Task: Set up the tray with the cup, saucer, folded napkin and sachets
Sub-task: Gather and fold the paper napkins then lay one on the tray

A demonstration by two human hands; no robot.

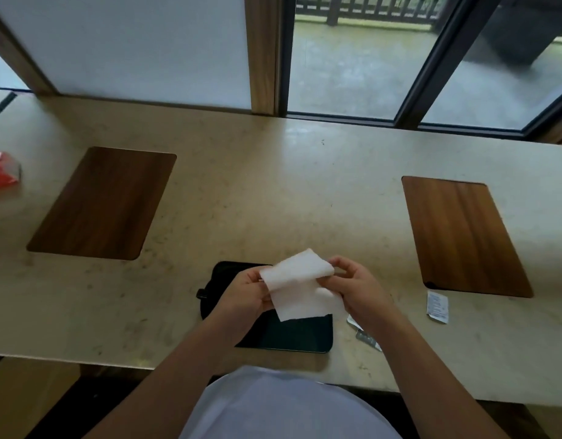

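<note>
A white paper napkin (300, 286) hangs between both hands, partly folded over at its top edge. My left hand (241, 296) pinches its left side and my right hand (357, 288) pinches its right side. Below them a black tray (300, 335) lies flat near the table's front edge, largely covered by the hands and napkin. A white sachet (437, 306) lies on the table to the right. Two more sachets (367, 334) peek out from under my right forearm. No cup or saucer is in view.
Two wooden mats are set on the beige stone table (273, 191): one at the left (103, 204), one at the right (463, 236). A red packet (2, 169) sits at the far left edge. Windows and a wooden post stand behind the table.
</note>
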